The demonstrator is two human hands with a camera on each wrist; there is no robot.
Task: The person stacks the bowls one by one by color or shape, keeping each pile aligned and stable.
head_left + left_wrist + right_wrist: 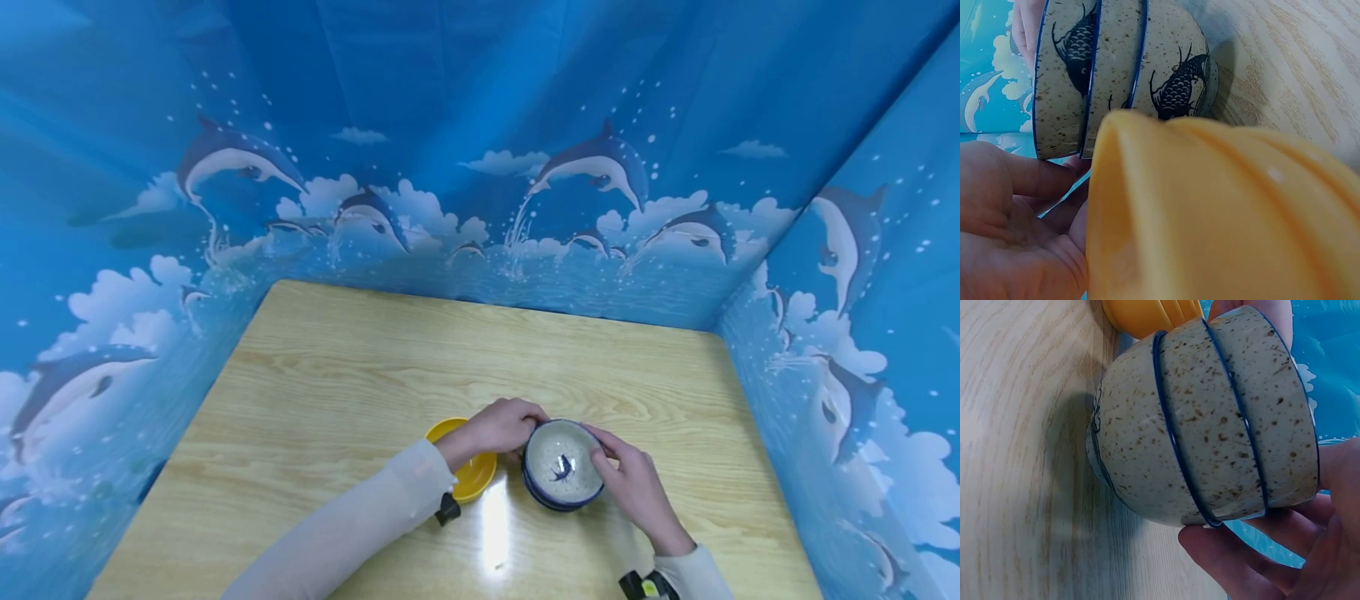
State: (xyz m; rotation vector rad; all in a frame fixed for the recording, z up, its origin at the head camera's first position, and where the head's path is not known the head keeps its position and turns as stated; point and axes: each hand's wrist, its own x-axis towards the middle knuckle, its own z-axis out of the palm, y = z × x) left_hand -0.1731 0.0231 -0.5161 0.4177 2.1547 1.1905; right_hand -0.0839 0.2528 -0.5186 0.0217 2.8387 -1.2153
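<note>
A stack of three speckled grey ceramic bowls (1210, 425) with blue rims stands upright over the table; dark fish decorate their outsides in the left wrist view. My right hand (637, 483) grips the stack's right side, thumb over the top rim and fingers (1229, 556) along the lower rims. On the opposite side, my left hand (504, 427) holds the rim area, its thumb and fingers pinching near the top bowl (1060, 81). Beneath my left wrist sits a stack of yellow bowls (480, 479), partly hidden by the forearm.
The light wooden table (360, 350) reaches away beyond both hands. Blue dolphin-print curtains (450, 150) hang along its back and sides. The yellow bowls stand close to the left of the grey stack.
</note>
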